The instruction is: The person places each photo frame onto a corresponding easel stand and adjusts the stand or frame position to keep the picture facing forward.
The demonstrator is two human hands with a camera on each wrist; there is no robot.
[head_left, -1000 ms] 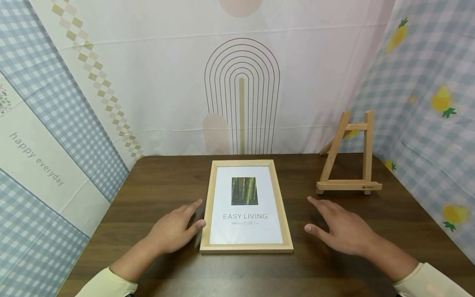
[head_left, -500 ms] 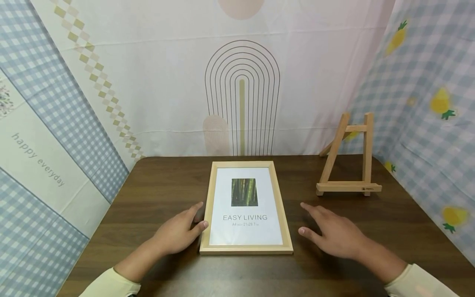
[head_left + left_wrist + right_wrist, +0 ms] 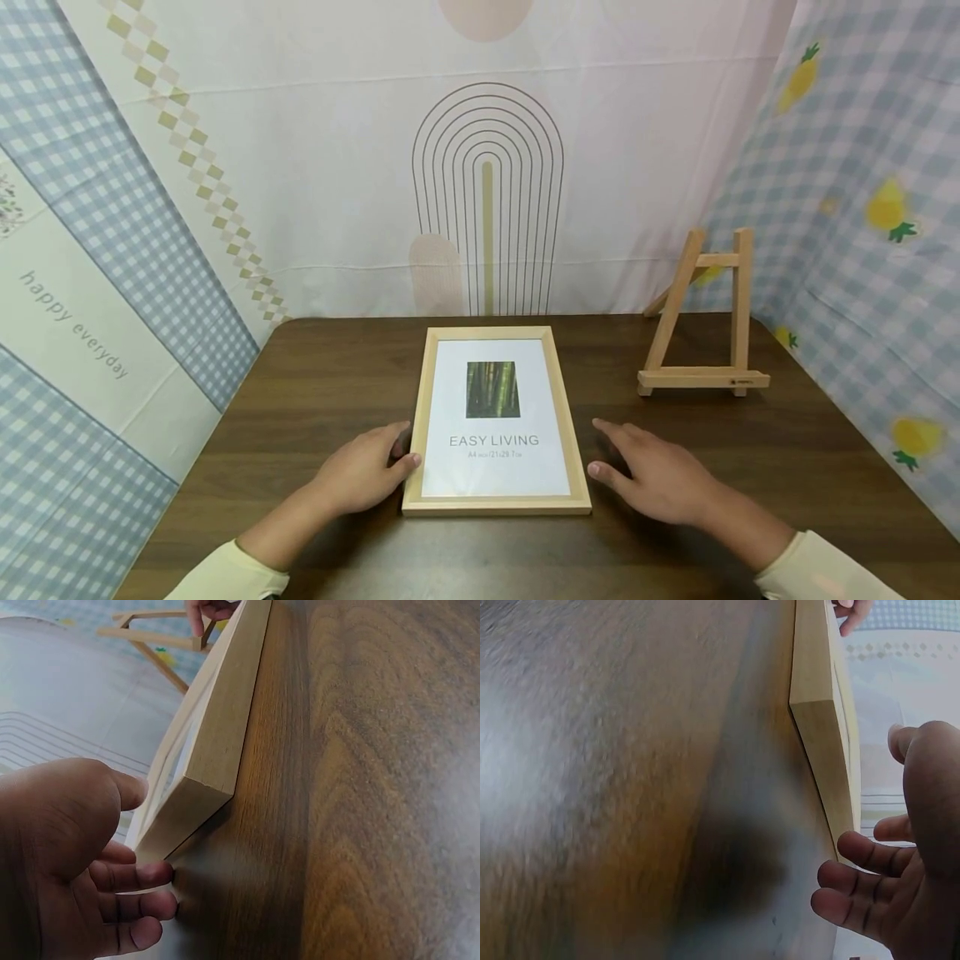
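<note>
A light wooden picture frame lies flat, face up, on the brown table. Behind its clear front is a white sheet with a small bamboo photo and the words "EASY LIVING". At its left side is my left hand, the thumb tip over the border and the fingers low beside the outer edge. My right hand is just off the frame's right side, thumb and fingers spread and nothing in them. In the left wrist view, the left fingers are loosely bent near the frame's side face. The right fingers hang relaxed by the opposite side.
A small wooden easel stands at the back right of the dark wood table. Printed cloth hangs behind the table. Blue checked cloths close off the left and right sides.
My right hand has moved left, from out near the easel to close by the frame's right side. My left hand has shifted slightly right, bringing its thumb over the left border. The frame stays put.
</note>
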